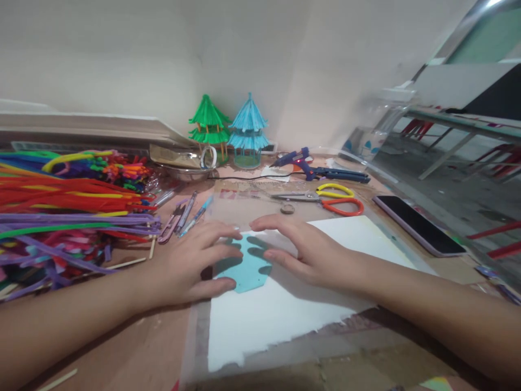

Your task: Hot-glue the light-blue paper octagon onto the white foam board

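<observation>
A light-blue, many-sided flat piece (249,278), which looks like paper or foam, lies on a white sheet (260,328) with one ragged edge. My left hand (189,264) is at the piece's left side, its fingers spread and the tips at or just over the edge. From the right, my right hand (311,251) reaches over the upper part of the piece with thumb and forefinger apart. Shadows of the fingers fall across the blue surface. Whether the fingertips touch it or hover, I cannot tell. Nothing shows gripped in either hand.
Colourful pipe cleaners (73,217) are heaped at left, near thread snips (171,224) and pens (197,217). Behind stand a green pagoda model (208,127) and a blue one (248,127). A glue gun (299,161), pliers (342,174), scissors (325,199) and phone (417,224) lie around.
</observation>
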The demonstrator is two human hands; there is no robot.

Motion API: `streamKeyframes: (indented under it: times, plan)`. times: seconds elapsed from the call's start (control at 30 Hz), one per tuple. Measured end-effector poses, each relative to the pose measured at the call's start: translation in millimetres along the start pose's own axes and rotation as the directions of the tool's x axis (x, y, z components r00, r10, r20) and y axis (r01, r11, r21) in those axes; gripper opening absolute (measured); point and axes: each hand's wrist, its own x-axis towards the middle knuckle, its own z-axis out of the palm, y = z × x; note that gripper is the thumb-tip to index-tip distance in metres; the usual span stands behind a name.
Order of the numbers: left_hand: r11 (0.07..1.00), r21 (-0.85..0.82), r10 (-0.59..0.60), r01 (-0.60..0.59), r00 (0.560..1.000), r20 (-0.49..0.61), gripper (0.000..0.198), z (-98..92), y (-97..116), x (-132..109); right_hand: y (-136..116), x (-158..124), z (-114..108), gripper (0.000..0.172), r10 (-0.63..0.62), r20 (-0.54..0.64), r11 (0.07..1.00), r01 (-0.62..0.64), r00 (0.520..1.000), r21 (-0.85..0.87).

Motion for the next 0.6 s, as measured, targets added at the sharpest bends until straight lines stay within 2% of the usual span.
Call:
streamKeyframes:
  times: [0.07, 0.13, 0.23, 0.3, 0.37, 0.43, 0.53, 0.6]
  plan:
    - [0.999, 0.043, 0.025, -0.026, 0.999, 0.037, 0.033, -1.9, 2.2, 2.1, -3.8, 2.6, -20.1, 0.025, 0.051, 0.035, 0.994, -0.047, 0.998, -0.096]
    - [0.995, 0.100, 0.015, -0.023, 0.997, 0.081, 0.046, -4.0, 5.4, 5.4, -0.9, 4.7, -44.8, 0.023, 0.142, 0.044, 0.974, -0.131, 0.989, -0.187]
    - [0.977, 0.214, -0.020, -0.015, 0.987, 0.159, 0.068, -4.4, 11.8, 9.9, 18.3, 6.4, -76.1, 0.023, 0.317, 0.023, 0.901, -0.294, 0.948, -0.320]
    - [0.966, 0.257, -0.047, -0.015, 0.972, 0.232, 0.074, -1.9, 15.5, 11.3, 35.1, 6.5, -84.2, 0.024, 0.413, -0.015, 0.852, -0.393, 0.910, -0.345]
    - [0.963, 0.268, -0.085, 0.012, 0.961, 0.263, 0.073, 1.3, 17.7, 11.5, 47.6, 5.2, -80.0, 0.024, 0.471, -0.037, 0.823, -0.455, 0.881, -0.340]
    - [0.960, 0.274, -0.126, 0.049, 0.953, 0.274, 0.068, 3.0, 18.9, 11.5, 52.6, 2.3, -67.1, 0.025, 0.488, 0.000, 0.814, -0.455, 0.873, -0.360]
    - [0.953, 0.290, -0.175, 0.085, 0.937, 0.301, 0.064, 1.6, 20.1, 12.9, 52.2, -3.2, -43.7, 0.025, 0.449, 0.102, 0.803, -0.351, 0.888, -0.483]
    - [0.949, 0.300, -0.195, 0.096, 0.927, 0.319, 0.063, 0.3, 20.4, 14.1, 53.4, -6.6, -32.1, 0.024, 0.410, 0.123, 0.783, -0.279, 0.904, -0.556]
